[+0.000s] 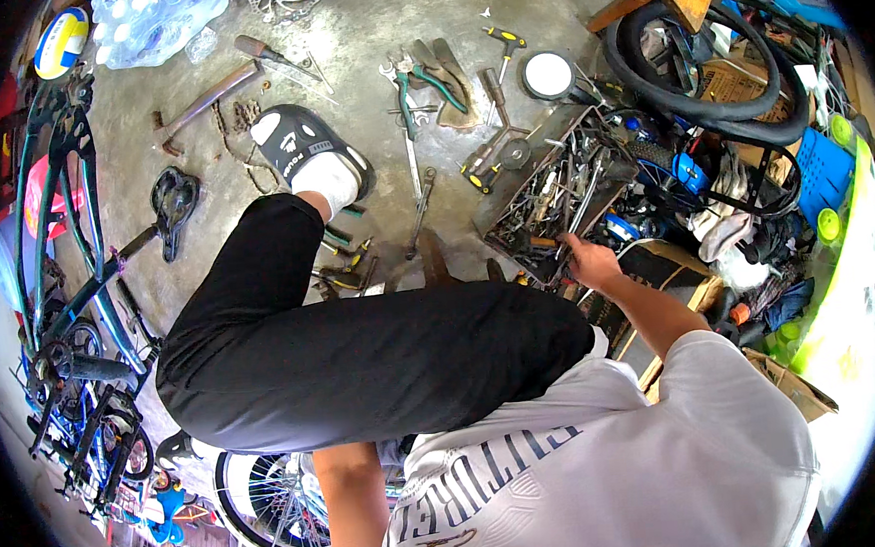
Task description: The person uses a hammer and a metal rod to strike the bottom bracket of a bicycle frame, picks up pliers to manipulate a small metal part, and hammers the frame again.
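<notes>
My right hand (592,261) is at the near edge of a tool tray (494,220) heaped with loose metal tools and parts. Its fingers are curled among them, beside a short brown handle (544,242); what they grip is too small to make out. Of my left arm only the forearm (351,489) shows, below my thigh; the hand itself is hidden behind the leg. Close to that arm stands a spoked bicycle wheel (271,499). My bent leg in black trousers (383,367) crosses the middle of the view.
On the concrete floor lie green-handled pliers (405,100), a long wrench (414,165), a hammer (207,102) and a black saddle (175,211). A bicycle frame (74,145) stands at left. Black tyres (636,81), a blue basket (824,172) and cardboard crowd the right side.
</notes>
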Demonstrator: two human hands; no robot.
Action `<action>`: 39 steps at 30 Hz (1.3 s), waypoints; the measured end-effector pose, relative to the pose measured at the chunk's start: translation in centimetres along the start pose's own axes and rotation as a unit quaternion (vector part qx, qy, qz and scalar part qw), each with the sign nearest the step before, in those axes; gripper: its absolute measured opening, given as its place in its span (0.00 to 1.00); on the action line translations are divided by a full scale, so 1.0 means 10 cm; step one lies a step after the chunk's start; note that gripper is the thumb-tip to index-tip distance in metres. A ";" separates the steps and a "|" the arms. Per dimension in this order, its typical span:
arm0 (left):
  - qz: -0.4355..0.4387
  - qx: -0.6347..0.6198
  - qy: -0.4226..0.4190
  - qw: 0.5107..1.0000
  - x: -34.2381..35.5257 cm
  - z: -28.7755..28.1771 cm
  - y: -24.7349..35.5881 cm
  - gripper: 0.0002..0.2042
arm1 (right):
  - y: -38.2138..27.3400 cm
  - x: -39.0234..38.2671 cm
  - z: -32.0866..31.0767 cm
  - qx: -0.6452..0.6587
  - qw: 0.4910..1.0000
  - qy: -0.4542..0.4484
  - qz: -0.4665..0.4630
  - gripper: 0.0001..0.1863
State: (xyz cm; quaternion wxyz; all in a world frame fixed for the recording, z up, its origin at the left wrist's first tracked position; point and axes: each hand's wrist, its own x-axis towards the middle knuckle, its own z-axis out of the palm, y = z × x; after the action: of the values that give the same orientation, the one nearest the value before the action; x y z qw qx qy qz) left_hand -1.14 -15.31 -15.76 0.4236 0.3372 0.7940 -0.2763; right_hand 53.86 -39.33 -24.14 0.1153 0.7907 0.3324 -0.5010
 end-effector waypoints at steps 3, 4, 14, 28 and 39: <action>0.006 0.006 -0.002 1.000 0.03 0.02 0.03 0.14 | 0.14 -0.08 0.00 -0.008 0.999 -0.008 0.033 0.31; 0.005 -0.001 -0.001 1.000 0.00 0.02 0.01 0.14 | 0.18 -0.06 0.02 -0.008 1.000 0.007 0.020 0.29; 0.018 0.005 -0.003 1.000 0.00 0.05 -0.01 0.14 | -0.03 0.27 0.20 -0.011 0.991 0.077 -0.113 0.18; 0.013 0.005 -0.001 1.000 -0.11 0.05 -0.25 0.14 | -0.73 0.92 0.05 -0.102 0.993 0.061 -0.002 0.23; 0.007 -0.025 -0.001 1.000 -0.15 0.20 -0.34 0.14 | -0.47 0.66 0.10 0.121 0.968 0.216 -0.028 0.21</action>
State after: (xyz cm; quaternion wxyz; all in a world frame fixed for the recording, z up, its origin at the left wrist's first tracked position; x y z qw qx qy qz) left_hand -2.19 -19.35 -14.91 0.4346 0.3319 0.7979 -0.2536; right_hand 51.95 -33.57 -29.67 -0.0699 0.8785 0.3089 -0.3577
